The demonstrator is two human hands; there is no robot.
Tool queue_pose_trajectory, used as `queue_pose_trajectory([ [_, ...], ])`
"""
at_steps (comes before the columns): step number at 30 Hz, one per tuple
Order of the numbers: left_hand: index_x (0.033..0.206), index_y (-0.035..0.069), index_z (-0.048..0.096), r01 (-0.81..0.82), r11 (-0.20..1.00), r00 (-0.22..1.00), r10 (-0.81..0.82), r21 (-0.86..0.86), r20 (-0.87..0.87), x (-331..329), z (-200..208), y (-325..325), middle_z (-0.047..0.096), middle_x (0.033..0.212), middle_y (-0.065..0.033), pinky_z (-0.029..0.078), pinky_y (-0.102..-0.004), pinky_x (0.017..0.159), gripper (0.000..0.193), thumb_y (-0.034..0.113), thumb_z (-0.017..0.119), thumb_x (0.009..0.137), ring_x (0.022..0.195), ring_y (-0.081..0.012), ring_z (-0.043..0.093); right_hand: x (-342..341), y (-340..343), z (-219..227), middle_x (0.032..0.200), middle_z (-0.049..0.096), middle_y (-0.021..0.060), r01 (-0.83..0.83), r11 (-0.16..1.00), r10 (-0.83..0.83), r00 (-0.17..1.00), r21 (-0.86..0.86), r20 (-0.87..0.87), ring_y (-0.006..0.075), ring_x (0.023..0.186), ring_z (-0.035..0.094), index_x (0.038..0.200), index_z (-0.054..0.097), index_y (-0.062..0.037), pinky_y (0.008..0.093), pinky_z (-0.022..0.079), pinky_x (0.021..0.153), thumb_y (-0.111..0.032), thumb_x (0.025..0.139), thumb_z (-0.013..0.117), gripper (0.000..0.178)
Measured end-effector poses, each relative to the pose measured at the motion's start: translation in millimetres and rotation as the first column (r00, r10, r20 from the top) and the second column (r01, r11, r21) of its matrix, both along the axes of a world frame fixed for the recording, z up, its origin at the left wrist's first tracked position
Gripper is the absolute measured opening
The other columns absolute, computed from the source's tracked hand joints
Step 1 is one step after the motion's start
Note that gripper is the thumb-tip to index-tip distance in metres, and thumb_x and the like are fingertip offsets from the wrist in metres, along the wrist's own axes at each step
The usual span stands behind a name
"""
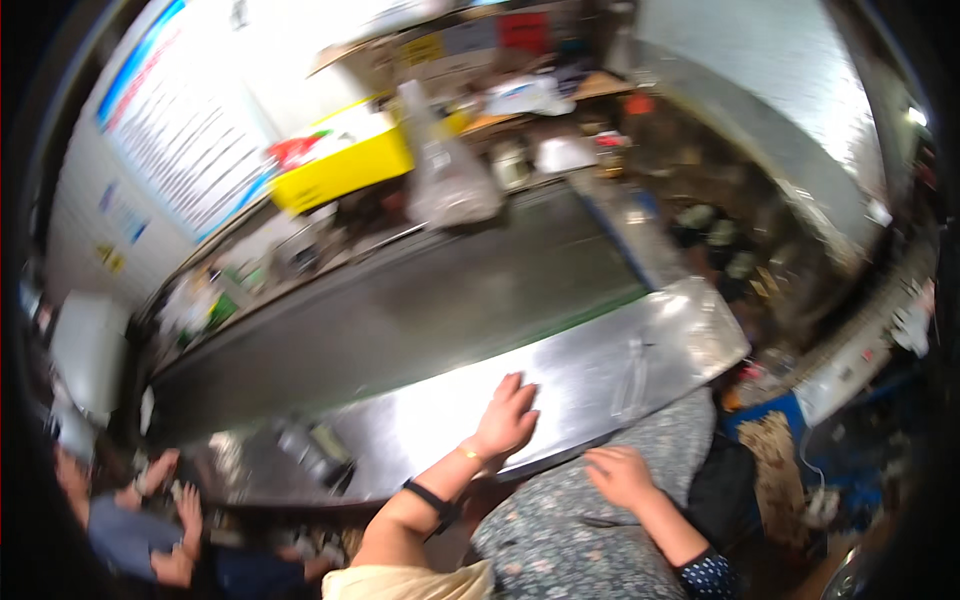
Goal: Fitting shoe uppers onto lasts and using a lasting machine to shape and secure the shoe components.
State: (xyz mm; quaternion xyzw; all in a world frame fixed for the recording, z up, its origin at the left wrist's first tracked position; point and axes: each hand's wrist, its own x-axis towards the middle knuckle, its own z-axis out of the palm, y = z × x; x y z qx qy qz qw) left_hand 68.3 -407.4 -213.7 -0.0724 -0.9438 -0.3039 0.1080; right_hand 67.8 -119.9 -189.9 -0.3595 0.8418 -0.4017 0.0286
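Left hand (508, 418): flat, open, palm down on steel counter (610, 370) near its front edge | Right hand (620, 475): open, empty, on patterned cloth (560, 540) below | Technique: spread fingers, press evenly, avoid sliding.

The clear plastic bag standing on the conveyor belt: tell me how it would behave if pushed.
The clear plastic bag looks thin and crinkled, so probably floppy and light. It stands tall and narrows upward, so a push near the top would likely tip or crumple it. What it holds is too blurred to tell.

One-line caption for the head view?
Left hand flat on steel counter, right hand on patterned cloth, beside a conveyor belt.
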Motion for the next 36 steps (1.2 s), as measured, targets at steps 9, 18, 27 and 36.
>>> queue_pose_trajectory([
  [9, 0.123, -0.001, 0.056, -0.831, 0.395, 0.54, 0.74, -0.392, -0.401, 174, 50, -190, 0.047, 0.138, -0.0266, 0.024, -0.0555, 0.114, 0.055, 0.021, 0.071, 0.074, 0.133, -0.0468, 0.037, 12, -3, 15, 0.102, 0.071, 0.0141, -0.029, 0.998, 0.029, 1.0, 0.05, 0.002, 0.0331, 0.098, 0.065, 0.094, 0.072, -0.0024, 0.0455, 0.047, 0.092, -0.016, 0.082, 0.066, 0.019],
  [18, 0.133, -0.003, 0.054, -0.571, 0.609, 0.819, 0.469, 0.551, 0.331, 179, 81, -146, 0.059, 0.131, -0.0218, 0.038, -0.0391, 0.108, 0.071, 0.038, 0.077, 0.08, 0.13, -0.0317, 0.051, 6, -12, 6, 0.105, 0.07, 0.0136, 0.013, 0.992, -0.017, 0.999, 0.125, 0.032, 0.0323, 0.1, 0.064, 0.098, 0.071, -0.0039, 0.0446, 0.047, 0.093, -0.016, 0.082, 0.064, 0.021],
  [27, 0.151, -0.004, 0.007, -0.869, 0.494, 0.464, 0.786, 0.036, 0.41, 171, 66, -156, 0.061, 0.121, -0.0304, 0.049, -0.0384, 0.093, 0.115, 0.031, 0.081, 0.071, 0.109, -0.0386, 0.063, 11, -6, 19, 0.105, 0.071, 0.0136, -0.035, 0.999, 0.032, 0.992, 0.021, 0.121, 0.0328, 0.101, 0.065, 0.1, 0.071, -0.0031, 0.0423, 0.048, 0.093, -0.017, 0.083, 0.067, 0.022],
  [36, 0.151, -0.005, 0.02, -0.214, 0.49, 0.889, -0.26, 0.845, 0.376, 91, 117, 80, 0.048, 0.14, -0.0199, 0.037, -0.0366, 0.109, 0.096, 0.011, 0.08, 0.076, 0.125, -0.028, 0.05, -48, 16, 117, 0.12, 0.067, 0.0182, 0.445, 0.724, -0.13, 0.839, -0.528, 0.529, 0.0223, 0.109, 0.064, 0.125, 0.062, -0.0011, 0.0353, 0.049, 0.094, -0.032, 0.098, 0.061, 0.041],
])
